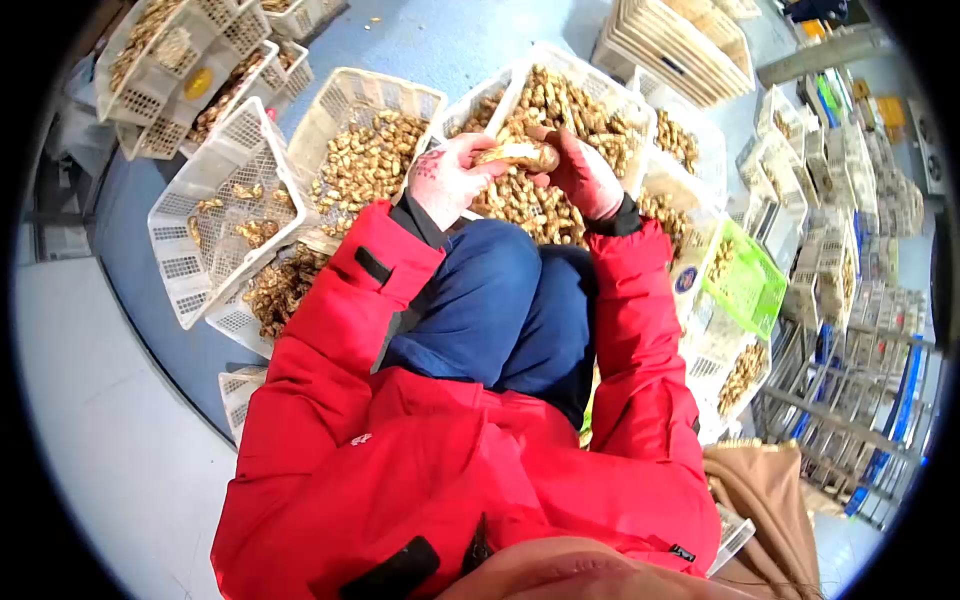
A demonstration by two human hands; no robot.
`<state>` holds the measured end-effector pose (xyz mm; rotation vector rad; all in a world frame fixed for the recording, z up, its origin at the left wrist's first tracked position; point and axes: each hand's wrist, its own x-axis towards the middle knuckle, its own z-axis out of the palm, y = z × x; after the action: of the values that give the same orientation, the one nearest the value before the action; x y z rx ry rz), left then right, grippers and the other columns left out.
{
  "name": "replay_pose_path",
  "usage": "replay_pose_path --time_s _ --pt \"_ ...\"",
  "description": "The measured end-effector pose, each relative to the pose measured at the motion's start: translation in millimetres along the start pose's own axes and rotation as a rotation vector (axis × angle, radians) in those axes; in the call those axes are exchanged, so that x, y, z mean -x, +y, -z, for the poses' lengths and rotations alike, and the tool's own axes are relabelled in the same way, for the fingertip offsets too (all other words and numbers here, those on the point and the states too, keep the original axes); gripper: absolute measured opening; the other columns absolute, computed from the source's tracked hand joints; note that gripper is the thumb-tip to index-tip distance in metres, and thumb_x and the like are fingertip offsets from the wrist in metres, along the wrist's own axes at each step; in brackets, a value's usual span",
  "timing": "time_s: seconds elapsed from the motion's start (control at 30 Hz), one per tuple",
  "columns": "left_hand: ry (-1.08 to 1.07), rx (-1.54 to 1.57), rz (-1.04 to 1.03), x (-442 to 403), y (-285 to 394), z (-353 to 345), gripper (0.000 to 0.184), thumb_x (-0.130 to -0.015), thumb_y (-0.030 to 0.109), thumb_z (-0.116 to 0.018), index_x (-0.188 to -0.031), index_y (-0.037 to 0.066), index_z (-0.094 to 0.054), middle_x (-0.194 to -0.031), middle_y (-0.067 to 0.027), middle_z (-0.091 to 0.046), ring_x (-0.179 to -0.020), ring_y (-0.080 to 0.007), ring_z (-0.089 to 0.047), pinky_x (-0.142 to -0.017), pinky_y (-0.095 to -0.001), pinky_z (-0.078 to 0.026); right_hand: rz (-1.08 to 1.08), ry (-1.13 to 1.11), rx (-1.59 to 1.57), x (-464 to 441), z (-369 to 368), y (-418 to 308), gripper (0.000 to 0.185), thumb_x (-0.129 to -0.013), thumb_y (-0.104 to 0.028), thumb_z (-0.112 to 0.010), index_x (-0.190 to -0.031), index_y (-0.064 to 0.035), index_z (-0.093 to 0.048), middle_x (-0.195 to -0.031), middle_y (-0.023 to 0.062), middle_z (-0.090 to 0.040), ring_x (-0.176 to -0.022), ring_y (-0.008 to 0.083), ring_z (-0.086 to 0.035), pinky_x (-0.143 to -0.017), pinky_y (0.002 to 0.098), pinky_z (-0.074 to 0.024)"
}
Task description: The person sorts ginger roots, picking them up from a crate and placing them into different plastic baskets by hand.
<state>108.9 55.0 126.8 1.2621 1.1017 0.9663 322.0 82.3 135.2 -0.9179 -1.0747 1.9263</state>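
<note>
Hands [508, 174] together, clamped on brown mushroom [520, 155], white crates [365, 95] around, blue-badged crate [687, 278], lettering illegible.

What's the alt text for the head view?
A person's left hand and right hand hold a large mushroom over white perforated crates of smaller mushrooms. The person wears a red jacket and blue trousers; a green crate sits to the right.

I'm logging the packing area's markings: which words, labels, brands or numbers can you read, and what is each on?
None can be read.
Round blue emblem on a white crate: too small.
White logo on the red jacket: too small.
Dark tag near the jacket's hem: too blurred to tell whether it bears text.
</note>
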Motion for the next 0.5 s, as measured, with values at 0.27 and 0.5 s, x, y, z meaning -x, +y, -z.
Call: replay_pose_path --time_s 0.27,0.5 --pt "0.391 -0.383 -0.381 11 14 12 0.032 -0.066 0.007 -0.072 -0.094 0.003 -0.058 -0.086 -0.0079 -0.055 -0.079 -0.0184 -0.053 -0.072 -0.0288 -0.044 0.241 0.189 -0.143 -6 -63 9 0.045 -0.088 -0.021 -0.054 -0.127 -0.0032 -0.042 -0.093 0.0023 -0.056 -0.084 0.0118 -0.056 -0.080 0.0285 -0.0454" --pt "0.192 -0.278 -0.329 2 -34 20 0.051 -0.075 0.011 -0.068 -0.118 -0.003 -0.044 -0.105 -0.0148 -0.055 -0.096 -0.0215 -0.056 -0.082 -0.0297 -0.046 0.407 0.435 -0.090 -18 -33 49 0.038 -0.084 -0.016 -0.058 -0.118 0.0000 -0.051 -0.100 0.0055 -0.059 -0.082 0.0126 -0.057 -0.074 0.0249 -0.0464"
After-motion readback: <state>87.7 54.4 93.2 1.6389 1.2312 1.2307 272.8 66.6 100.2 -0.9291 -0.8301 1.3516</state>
